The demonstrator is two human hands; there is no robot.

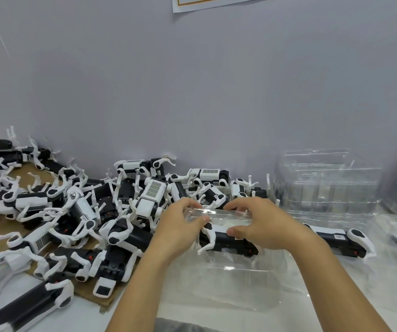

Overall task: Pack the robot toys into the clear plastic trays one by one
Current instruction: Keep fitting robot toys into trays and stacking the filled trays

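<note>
While both hands (178, 226) (262, 224) curl fingers round glossy clear tray (240, 271), black-white toy (226, 240) inside.

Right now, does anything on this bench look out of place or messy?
Yes: the unpacked robot toys lie in a tangled heap on the left, legs interlocked, some upside down, spilling off the cardboard sheet. Both hands, left hand and right hand, hold one toy at the clear tray.

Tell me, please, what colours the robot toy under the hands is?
The robot toy is black with white legs, seen in the head view.
</note>
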